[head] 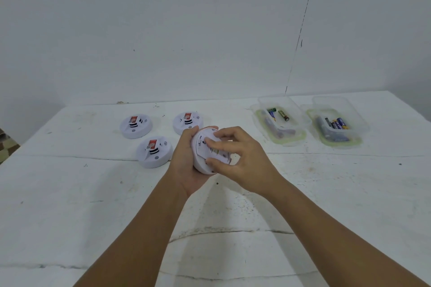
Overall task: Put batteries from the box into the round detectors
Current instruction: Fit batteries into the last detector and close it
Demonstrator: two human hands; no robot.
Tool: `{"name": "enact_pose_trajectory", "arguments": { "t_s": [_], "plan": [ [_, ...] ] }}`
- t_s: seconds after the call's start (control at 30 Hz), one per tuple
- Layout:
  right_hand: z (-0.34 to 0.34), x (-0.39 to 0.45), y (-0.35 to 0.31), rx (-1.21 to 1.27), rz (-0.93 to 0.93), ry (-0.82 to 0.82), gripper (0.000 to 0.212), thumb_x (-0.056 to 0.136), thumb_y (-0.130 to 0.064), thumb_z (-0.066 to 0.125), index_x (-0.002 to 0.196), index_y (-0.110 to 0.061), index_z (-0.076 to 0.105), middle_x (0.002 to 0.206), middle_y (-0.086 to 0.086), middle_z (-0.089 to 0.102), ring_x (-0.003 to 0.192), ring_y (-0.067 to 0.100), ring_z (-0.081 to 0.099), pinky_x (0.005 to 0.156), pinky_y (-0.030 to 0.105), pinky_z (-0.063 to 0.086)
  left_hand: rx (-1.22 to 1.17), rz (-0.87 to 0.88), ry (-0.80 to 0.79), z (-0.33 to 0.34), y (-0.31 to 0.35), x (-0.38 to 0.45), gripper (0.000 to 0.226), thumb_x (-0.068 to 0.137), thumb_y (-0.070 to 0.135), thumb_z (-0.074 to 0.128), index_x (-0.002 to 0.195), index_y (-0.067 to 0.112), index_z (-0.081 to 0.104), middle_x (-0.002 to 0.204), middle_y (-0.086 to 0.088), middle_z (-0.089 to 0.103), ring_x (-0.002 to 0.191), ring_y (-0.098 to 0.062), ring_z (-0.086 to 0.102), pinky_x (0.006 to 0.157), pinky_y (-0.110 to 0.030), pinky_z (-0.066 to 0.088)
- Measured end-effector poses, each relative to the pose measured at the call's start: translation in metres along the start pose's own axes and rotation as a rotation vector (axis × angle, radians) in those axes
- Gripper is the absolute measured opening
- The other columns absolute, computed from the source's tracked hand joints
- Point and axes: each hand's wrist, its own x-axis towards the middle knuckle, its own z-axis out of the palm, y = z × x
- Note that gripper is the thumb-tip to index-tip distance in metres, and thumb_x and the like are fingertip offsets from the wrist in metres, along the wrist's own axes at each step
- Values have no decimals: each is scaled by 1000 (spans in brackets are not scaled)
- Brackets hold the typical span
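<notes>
Detector number four [205,151] sits off the table in my left hand [186,165], back face turned toward me, cradled by palm and curled fingers around its rim. My right hand [235,158] is laid over that back face, fingertips [210,144] pressing on the flat panel, which I take to be the battery cover; whether a battery is under them I cannot tell. Three more round detectors lie face up on the white table: one at far left [136,126], one nearer me [154,151], one [186,122] just behind my left hand.

Batteries wait in two clear plastic boxes to the right, the nearer box [278,121] holding a few loose cells, the farther box [338,123] a cluster of dark blue ones.

Judging by the thin white shell, this detector is light, rigid and somewhat slick, so the rim is the place to hold it. I'd keep pressure modest on the cover, since small plastic catches snap easily.
</notes>
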Motion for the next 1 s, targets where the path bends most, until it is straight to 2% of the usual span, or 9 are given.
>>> {"name": "enact_pose_trajectory", "arguments": {
  "t_s": [0.17,0.27,0.33,0.4,0.6,0.7,0.8,0.93,1.0],
  "plan": [
    [-4,3,-3,-42,-3,-60,41,87,-37,81,126,-28,75,131,-10,56,126,8,54,107,25,44,-7,-5,6,-1,1,-2,44,99,49,47,128,19,60,126,-11,61,108,-30,61,86,-41,50],
    [-4,1,-2,-37,-22,-30,41,86,-36,83,125,-28,75,130,-10,58,127,7,55,107,26,45,0,-16,3,1,3,-3,41,100,49,45,126,20,59,116,-9,67,103,-29,64,78,-39,55],
    [-4,2,-2,-20,-8,-15,40,85,-35,85,123,-28,76,127,-9,60,125,5,56,104,21,46,23,-14,9,0,3,-3,40,101,48,45,125,20,60,112,-9,67,102,-29,64,74,-37,56],
    [-3,2,-2,-21,0,-1,39,84,-36,86,121,-28,77,124,-9,60,123,3,57,101,16,45,50,-10,18,0,2,-3,40,102,48,44,124,19,60,113,-9,66,103,-29,63,73,-37,55],
    [-1,3,0,-53,-21,-9,39,86,-37,84,122,-26,76,126,-8,59,126,5,56,103,19,45,52,-7,9,0,1,-1,39,103,47,42,123,18,60,111,-8,68,100,-27,66,73,-36,55],
    [0,6,-3,-38,24,-3,38,85,-38,84,121,-29,77,123,-10,59,122,1,56,100,13,43,59,-4,27,1,3,0,38,102,46,45,124,19,62,116,-9,66,105,-29,63,73,-37,57],
    [-1,6,-8,-27,73,35,38,83,-38,85,120,-31,75,119,-12,62,114,1,60,94,15,47,90,22,58,3,6,0,36,102,45,48,122,20,64,111,-9,67,104,-29,62,70,-37,56],
    [-2,8,-15,2,196,30,54,78,-39,88,126,-36,63,118,-19,63,108,-2,61,90,18,51,158,57,87,3,7,1,37,101,43,50,122,19,67,117,-11,68,109,-29,63,73,-37,55],
    [0,9,-18,3,234,57,58,74,-38,89,127,-36,64,116,-19,63,107,-3,61,91,19,51,169,60,84,4,8,1,36,101,43,50,124,19,66,119,-11,67,111,-30,63,73,-37,54]
  ]
}}
